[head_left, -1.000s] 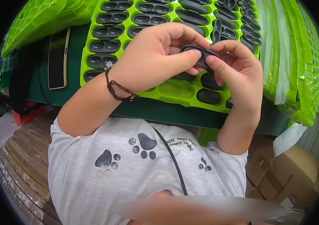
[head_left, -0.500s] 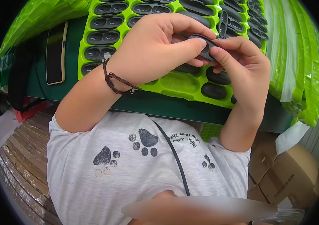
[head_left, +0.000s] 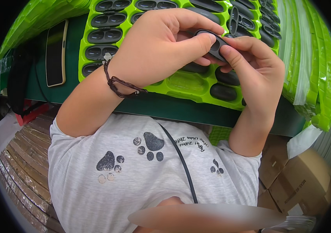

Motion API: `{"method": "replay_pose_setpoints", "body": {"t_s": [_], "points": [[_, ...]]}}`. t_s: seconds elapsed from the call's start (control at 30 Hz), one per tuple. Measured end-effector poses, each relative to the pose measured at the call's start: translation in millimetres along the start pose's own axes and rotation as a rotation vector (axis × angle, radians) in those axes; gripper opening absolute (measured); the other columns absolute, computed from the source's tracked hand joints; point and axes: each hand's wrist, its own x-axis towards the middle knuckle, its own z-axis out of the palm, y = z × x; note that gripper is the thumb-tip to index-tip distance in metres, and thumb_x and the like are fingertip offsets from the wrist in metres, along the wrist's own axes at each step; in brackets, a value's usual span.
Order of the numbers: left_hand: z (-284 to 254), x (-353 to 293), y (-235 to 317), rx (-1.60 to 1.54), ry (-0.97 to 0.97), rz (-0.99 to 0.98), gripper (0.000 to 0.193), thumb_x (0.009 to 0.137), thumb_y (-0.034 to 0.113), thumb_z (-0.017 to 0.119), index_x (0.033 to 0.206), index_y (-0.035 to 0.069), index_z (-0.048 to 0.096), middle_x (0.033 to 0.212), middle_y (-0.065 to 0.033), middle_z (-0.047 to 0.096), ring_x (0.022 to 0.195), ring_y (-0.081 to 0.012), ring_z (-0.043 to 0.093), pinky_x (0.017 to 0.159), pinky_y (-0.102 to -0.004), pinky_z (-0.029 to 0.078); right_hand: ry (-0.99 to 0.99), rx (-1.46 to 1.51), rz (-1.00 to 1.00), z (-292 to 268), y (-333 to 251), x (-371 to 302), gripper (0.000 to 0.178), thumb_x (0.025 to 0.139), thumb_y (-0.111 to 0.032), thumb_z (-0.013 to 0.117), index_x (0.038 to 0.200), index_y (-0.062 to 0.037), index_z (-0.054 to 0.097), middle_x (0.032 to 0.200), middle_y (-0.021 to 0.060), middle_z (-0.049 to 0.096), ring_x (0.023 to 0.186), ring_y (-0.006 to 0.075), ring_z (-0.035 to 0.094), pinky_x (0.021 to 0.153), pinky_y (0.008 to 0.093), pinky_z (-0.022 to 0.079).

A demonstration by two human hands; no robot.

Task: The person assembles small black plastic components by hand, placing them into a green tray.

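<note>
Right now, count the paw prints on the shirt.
3 on the grey shirt: left paw print, middle paw print, smaller right paw print; folds may hide more.

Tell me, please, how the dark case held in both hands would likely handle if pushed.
The dark case is probably stiff, showing no visible bend between the left hand and right hand. It may be light for its size, since its upper side is hollowed. Its rounded outline might make it rock.

Left hand [head_left: 155, 52] and right hand [head_left: 259, 72] hold a case [head_left: 216, 47].
Below them is a green tray [head_left: 186, 84]; a phone [head_left: 56, 54] lies beside it.
</note>
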Motion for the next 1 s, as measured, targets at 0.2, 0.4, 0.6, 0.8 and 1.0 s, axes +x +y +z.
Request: {"method": "replay_pose_setpoints", "body": {"t_s": [0.2, 0.4, 0.6, 0.8, 1.0], "points": [[0, -1, 1, 0.009, 0.001, 0.029, 0.024, 0.095, 0.004, 0.056, 0.117, -0.004, 0.062, 0.113, -0.0114, 0.065, 0.092, -0.0169, 0.068, 0.078, -0.0254, 0.060, 0.019, 0.002, -0.028, 2, 3, -1, 0.005, 0.083, 0.002, 0.070, 0.088, 0.0030, 0.069, 0.074, 0.0031, 0.067, 0.063, 0.0061, 0.062, 0.056, 0.0182, 0.049], [2, 0, -3, 0.039, 0.005, 0.092, 0.023, 0.095, 0.001, 0.055, 0.116, -0.004, 0.062, 0.112, -0.0116, 0.065, 0.092, -0.0168, 0.068, 0.077, -0.0254, 0.060, 0.081, -0.022, -0.139, 7, 9, -3, 0.005, 0.081, 0.005, 0.070, 0.083, 0.0033, 0.067, 0.070, 0.0010, 0.064, 0.060, 0.0044, 0.058, 0.053, 0.0186, 0.046], [6, 0, -3, 0.074, 0.033, 0.078, 0.020, 0.095, -0.004, 0.051, 0.112, -0.004, 0.061, 0.112, -0.0116, 0.065, 0.091, -0.0153, 0.067, 0.077, -0.0242, 0.059, 0.114, -0.306, -0.438, 13, 20, 0, 0.015, 0.075, 0.011, 0.067, 0.078, 0.0016, 0.056, 0.067, 0.0081, 0.055, 0.055, 0.0149, 0.055, 0.050, 0.0239, 0.044], [7, -4, -11, 0.125, 0.077, 0.162, 0.020, 0.094, -0.006, 0.050, 0.111, -0.003, 0.061, 0.108, -0.0099, 0.066, 0.087, -0.0126, 0.067, 0.074, -0.0223, 0.058, 0.144, -0.539, -0.592, 16, 22, -3, 0.015, 0.076, 0.008, 0.069, 0.081, 0.0015, 0.056, 0.069, 0.0072, 0.057, 0.059, 0.0130, 0.056, 0.055, 0.0241, 0.046], [-3, -18, 17, 0.392, 0.038, 0.219, 0.018, 0.091, -0.003, 0.057, 0.108, -0.002, 0.064, 0.100, -0.0060, 0.068, 0.081, -0.0078, 0.064, 0.065, -0.0197, 0.052, -0.009, -0.052, -0.075, -16, -15, -6, 0.012, 0.088, -0.006, 0.067, 0.098, 0.0006, 0.065, 0.081, 0.0015, 0.063, 0.074, 0.0048, 0.056, 0.061, 0.0187, 0.043]]}}
